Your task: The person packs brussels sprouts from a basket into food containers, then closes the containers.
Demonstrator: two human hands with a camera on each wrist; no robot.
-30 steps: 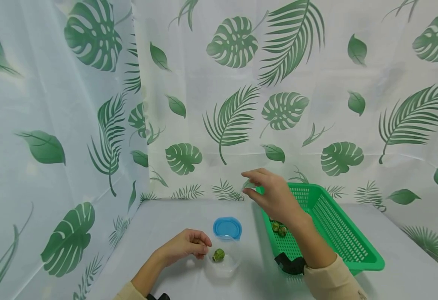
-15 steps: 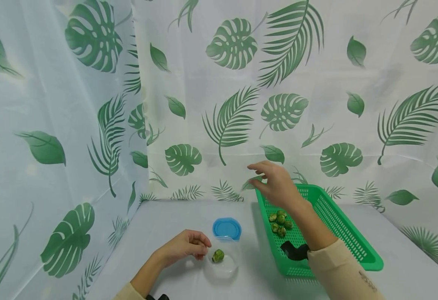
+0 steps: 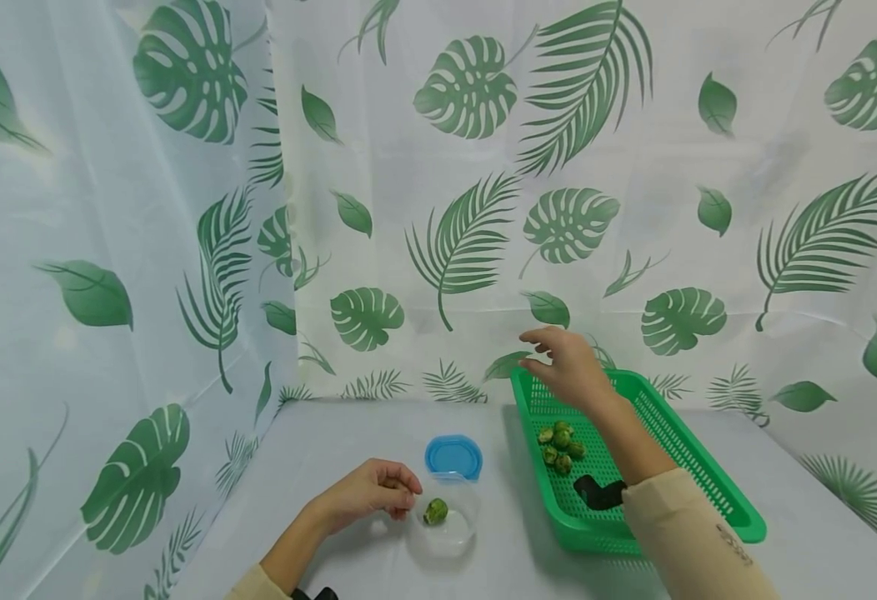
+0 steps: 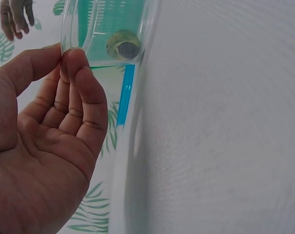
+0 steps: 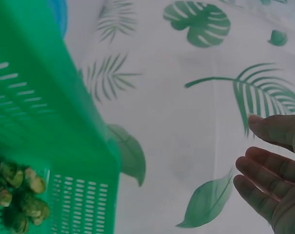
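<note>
My left hand (image 3: pixel 397 492) rests on the table and pinches the rim of a small clear container (image 3: pixel 446 533) between thumb and fingertips; the left wrist view shows this hand (image 4: pixel 64 56) at the container (image 4: pixel 113 29). One Brussels sprout (image 3: pixel 436 510) lies inside it, also seen as the sprout (image 4: pixel 122 45). My right hand (image 3: pixel 551 354) hovers with loose, spread fingers over the far end of a green plastic basket (image 3: pixel 679 450) and holds nothing; the right wrist view shows the hand (image 5: pixel 264 165) empty. Several sprouts (image 3: pixel 561 446) lie in the basket's near-left part.
A blue lid (image 3: pixel 453 456) lies flat just behind the container. The green basket (image 5: pixel 35 112) with its sprouts (image 5: pixel 18 197) stands right of it. Leaf-print curtains close off the back and left of the white table (image 3: pixel 333 433).
My right hand has drifted right and away, from the basket's left rim to above its far end, uncovering the sprouts. The left hand and container have stayed put.
</note>
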